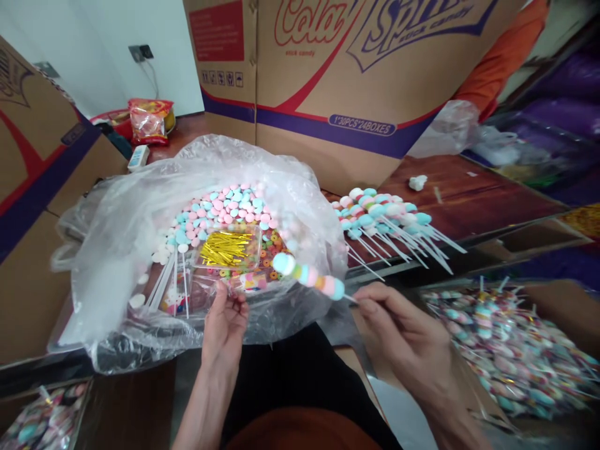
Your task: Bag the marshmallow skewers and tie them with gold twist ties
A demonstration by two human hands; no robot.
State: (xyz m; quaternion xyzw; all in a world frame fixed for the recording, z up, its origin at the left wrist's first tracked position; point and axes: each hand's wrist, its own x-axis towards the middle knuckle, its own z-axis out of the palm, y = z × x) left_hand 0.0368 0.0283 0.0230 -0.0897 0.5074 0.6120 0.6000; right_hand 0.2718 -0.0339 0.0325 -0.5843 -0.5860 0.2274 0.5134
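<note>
My right hand [403, 344] pinches the white stick of a candy skewer [309, 277], its pastel pieces pointing up and left over a crumpled clear plastic sheet [117, 206]. Thumb and fingers of my left hand [226, 319] close on what looks like a small clear printed plastic bag [253, 281]; its edges are hard to make out. Just beyond is a clear tray of gold twist ties [227, 248]. Loose pink, blue and white candies [229, 205] lie behind it, with ring-shaped candies [272, 253] around it. White sticks [162, 281] rest at the left.
Finished candy skewers [375, 212] are piled on the brown table [450, 181]. Large cardboard boxes [304, 94] stand behind and at the left. An open box of wrapped candy skewers [515, 350] sits at lower right. Another person's orange sleeve [506, 56] shows at upper right.
</note>
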